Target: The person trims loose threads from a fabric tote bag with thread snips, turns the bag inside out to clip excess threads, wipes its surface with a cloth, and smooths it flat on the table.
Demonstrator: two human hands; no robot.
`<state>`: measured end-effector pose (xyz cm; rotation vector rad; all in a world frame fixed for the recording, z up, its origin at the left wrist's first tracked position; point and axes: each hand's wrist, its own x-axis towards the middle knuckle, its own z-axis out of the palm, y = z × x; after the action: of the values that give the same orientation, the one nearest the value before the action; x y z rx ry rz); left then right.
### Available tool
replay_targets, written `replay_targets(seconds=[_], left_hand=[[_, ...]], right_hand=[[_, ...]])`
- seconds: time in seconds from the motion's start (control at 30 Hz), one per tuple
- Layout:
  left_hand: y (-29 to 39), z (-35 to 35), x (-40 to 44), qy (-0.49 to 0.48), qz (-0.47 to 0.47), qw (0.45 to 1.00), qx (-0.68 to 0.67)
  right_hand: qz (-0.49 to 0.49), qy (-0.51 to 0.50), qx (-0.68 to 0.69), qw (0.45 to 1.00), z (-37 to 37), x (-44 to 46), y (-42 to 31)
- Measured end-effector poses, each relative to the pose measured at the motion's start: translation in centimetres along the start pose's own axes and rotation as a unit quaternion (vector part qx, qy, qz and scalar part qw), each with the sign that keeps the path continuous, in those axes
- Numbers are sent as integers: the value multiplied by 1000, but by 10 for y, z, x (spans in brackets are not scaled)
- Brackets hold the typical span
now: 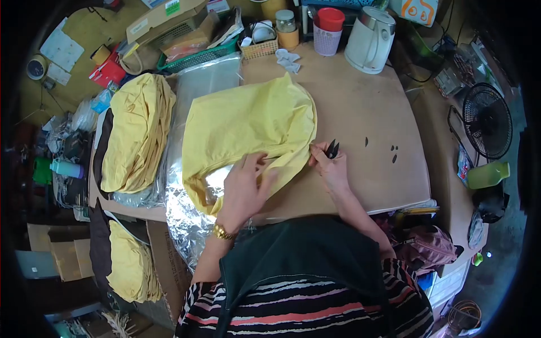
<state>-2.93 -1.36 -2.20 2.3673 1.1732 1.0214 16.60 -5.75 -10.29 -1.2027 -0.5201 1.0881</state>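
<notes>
A yellow cloth piece point(242, 121) lies spread on the brown table, with a curved strip looping toward me at its lower side. My left hand point(246, 188) rests over this loop, fingers spread and slightly blurred, holding nothing visible. At the cloth's right edge my right hand point(329, 164) is closed, pinching the cloth edge. Small black snips point(333, 149) stick out of the same hand, their tips pointing away from me. Shiny clear plastic point(189, 222) lies under the left part of the cloth.
Folded yellow cloths point(138, 132) are piled at the left, with another stack point(132, 262) lower down. A white kettle point(370, 40), a red-lidded cup point(328, 31) and a green basket point(200, 56) line the back. A black fan point(487, 121) stands at the right.
</notes>
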Motion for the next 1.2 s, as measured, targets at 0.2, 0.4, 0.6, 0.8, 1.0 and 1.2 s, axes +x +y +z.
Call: replay_targets(seconds=[0.2, 0.4, 0.6, 0.8, 1.0, 1.2], left_hand=[[0, 13, 25, -140, -83, 985, -48], [9, 18, 29, -228, -93, 969, 0], [-2, 33, 38, -150, -20, 988, 8], [3, 26, 42, -118, -32, 990, 68], [-2, 38, 38, -110, -28, 994, 3], [-3, 43, 36, -148, -144, 968, -142]], right_hand=[[-46, 0, 36, 998, -7, -9, -1], [-67, 32, 2, 997, -6, -7, 27], [-18, 41, 65, 997, -1, -14, 14], [-2, 32, -12, 999, 3, -23, 1], [58, -58, 135, 987, 10, -13, 10], [149, -21, 319, 936, 14, -29, -2]])
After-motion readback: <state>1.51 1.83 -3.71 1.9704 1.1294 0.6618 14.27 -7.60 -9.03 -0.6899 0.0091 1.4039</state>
